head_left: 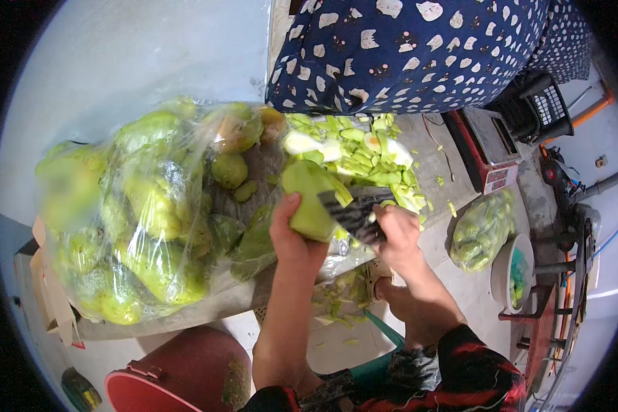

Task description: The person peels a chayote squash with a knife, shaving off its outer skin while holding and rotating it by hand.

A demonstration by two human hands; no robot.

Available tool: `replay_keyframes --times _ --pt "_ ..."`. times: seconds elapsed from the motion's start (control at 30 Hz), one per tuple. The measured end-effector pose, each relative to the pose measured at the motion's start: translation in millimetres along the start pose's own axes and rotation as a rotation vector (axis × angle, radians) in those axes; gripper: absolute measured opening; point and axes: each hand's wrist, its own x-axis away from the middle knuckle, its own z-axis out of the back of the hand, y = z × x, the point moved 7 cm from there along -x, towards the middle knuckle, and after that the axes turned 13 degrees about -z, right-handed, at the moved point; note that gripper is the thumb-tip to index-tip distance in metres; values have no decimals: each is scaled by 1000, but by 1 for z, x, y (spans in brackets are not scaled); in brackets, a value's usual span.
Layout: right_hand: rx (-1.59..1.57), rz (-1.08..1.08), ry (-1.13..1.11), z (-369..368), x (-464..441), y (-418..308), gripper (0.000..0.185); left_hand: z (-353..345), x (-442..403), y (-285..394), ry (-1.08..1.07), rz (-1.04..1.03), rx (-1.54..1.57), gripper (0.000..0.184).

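Pale tiled floor (333, 349), bright wall on the right, long grey worktop (429, 145) running left to right.

Head view: left hand (296, 230) grips a large, smooth, pale-green peeled fruit (303, 196) from its near-left side, held up over the near edge of the worktop, around the middle. Right hand (398, 237) is clenched around the handle end of a broad dark blade with light streaks (353, 214); the handle itself is mostly hidden by the fingers. Blade lies against the right side of the fruit, a thin green strip of peel (341, 192) just above it.

Far side of the fruit: heap of green and whitish peelings (357, 147) on the worktop. Left: big clear plastic bag full of green fruit (141, 206), part of it blurred. Far edge: navy cloth with white cat shapes (419, 55). Right end of the worktop: red-sided weighing scale with a metal tray (486, 147), black plastic crate (539, 106) beyond it.

Floor, right: clear bag of green pieces (483, 230) near a white round bucket (500, 278) with green contents. Near left: red plastic bucket (178, 374), lying partly below the worktop edge.
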Motion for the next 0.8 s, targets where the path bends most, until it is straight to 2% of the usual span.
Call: replay_keyframes --times 0.03,0.07,0.13,0.17,0.33,0.4,0.47,0.53,0.67,0.73,0.8 --pt "-13 -35 32 -3 1 7 36 4 -2 6 69 -33 -36 59" --pt "-16 -30 31 -3 3 10 36 5 -4 8 69 -38 -34 59" --pt "0 12 42 3 -1 1 41 -6 -5 8 -127 -12 -72 61" --pt "-37 40 21 7 -2 -7 34 -5 -5 7 -126 -10 -74 61" --pt "-116 115 -35 20 -5 -32 27 -8 -2 1 -231 68 -62 64" --pt "-95 76 -29 20 -5 -32 30 -16 2 7 -232 46 -70 63" --pt "-24 -53 -47 3 -1 -4 34 -17 3 11 -236 23 -72 63" --pt "3 -116 -87 -3 2 12 39 0 -1 16 -113 -5 -126 64" --pt "-22 15 -26 11 -3 -17 37 -16 -1 11 -256 48 -99 64" --pt "-42 -14 -20 14 -5 -15 33 -16 1 7 -302 55 -102 65" --pt "0 -200 -73 -1 1 19 27 -11 2 6 -300 56 -134 66"
